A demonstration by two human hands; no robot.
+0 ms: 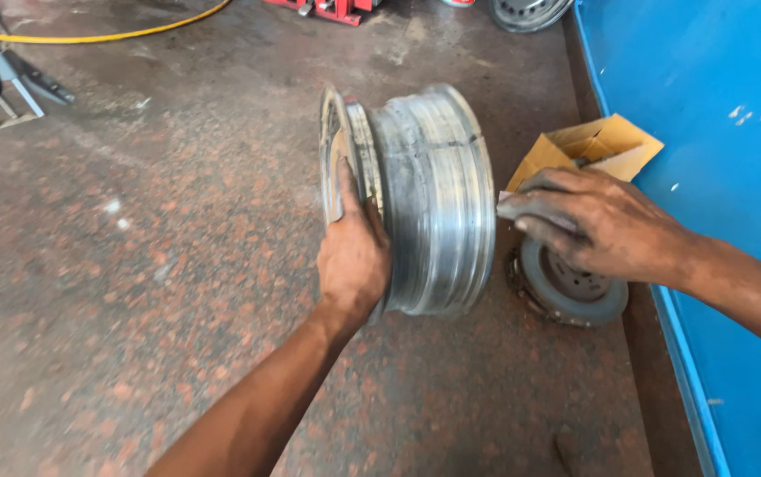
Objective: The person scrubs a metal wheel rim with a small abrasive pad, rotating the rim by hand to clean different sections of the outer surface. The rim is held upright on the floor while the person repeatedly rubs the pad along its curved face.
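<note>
A bare silver metal wheel rim (433, 194) stands on its edge on the reddish speckled floor. My left hand (352, 252) grips the rim's near-left flange, thumb over the lip, holding it upright. My right hand (597, 225) is at the rim's right edge, fingers closed on a small grey pad or piece of abrasive paper (522, 210) that touches the rim's outer lip. Just under that hand, a round grey disc-shaped part (570, 296) lies flat on the floor.
An open brown cardboard box (597, 146) sits behind my right hand against a blue panel (734, 177) on the right. A yellow hose (107, 35) crosses the far floor. Another wheel (526, 11) and red equipment (332, 9) lie at the back; a metal frame (10, 84) far left.
</note>
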